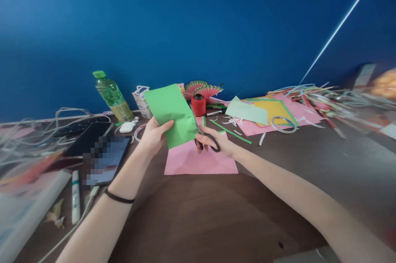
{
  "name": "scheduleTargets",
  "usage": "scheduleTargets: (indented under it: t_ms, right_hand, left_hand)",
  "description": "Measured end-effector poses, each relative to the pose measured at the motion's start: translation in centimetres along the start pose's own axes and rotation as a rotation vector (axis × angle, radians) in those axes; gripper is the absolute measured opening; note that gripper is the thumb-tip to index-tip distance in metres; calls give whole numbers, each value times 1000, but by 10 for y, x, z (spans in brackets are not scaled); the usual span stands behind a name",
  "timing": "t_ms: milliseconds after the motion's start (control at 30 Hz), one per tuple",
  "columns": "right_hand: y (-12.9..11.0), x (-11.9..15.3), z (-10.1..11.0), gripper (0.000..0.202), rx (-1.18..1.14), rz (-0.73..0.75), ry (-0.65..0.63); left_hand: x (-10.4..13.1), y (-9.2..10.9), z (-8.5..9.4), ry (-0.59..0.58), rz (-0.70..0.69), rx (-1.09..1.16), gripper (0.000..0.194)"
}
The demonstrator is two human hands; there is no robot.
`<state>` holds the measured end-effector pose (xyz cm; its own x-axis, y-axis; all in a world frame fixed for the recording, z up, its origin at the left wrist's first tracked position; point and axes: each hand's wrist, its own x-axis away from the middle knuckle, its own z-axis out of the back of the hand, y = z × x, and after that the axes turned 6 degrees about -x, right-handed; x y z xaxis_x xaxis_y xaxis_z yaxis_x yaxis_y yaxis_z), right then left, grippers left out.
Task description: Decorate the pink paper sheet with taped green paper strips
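My left hand (156, 134) grips the left lower part of a green paper sheet (171, 110), with the thumb on its front face. My right hand (216, 142) has its fingers in the black handles of a pair of scissors (212, 141). The blades point up along the right edge of the green sheet, which is held tilted above the table. Below it, a pink sheet (201, 162) lies flat. Behind the scissors are a red roll (198, 105) and pleated pink-and-green paper fans (208, 92).
At the left stand a green bottle (114, 98) and a small carton (142, 102), near a phone (113, 160), a marker (76, 197) and cables. Coloured papers (247, 110), a tape roll (283, 124) and paper strips lie to the right, before a blue wall (198, 19).
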<state>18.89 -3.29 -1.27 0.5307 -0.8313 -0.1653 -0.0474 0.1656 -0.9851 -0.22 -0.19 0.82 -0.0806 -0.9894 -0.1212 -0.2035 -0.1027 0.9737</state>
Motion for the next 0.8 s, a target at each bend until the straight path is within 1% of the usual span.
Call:
scheduleTargets:
  t_ms: [200,300,400,633,800]
  right_hand:
    - [-1,1,-2,30,11,9,20]
    - [0,2,-1,29,54,16,23]
    - [2,2,-1,28,82,31,39]
    - [3,2,-6,31,6,53,88]
    - [2,2,-8,31,7,43,108]
  left_hand:
    - [0,0,-1,6,-8,4,33]
    - [-1,-1,-1,24,-27,12,35]
    - [-1,-3,0,16,-34,19,36]
    - [-1,-4,-2,22,-8,19,33]
    - [-1,-5,-1,7,18,46,31]
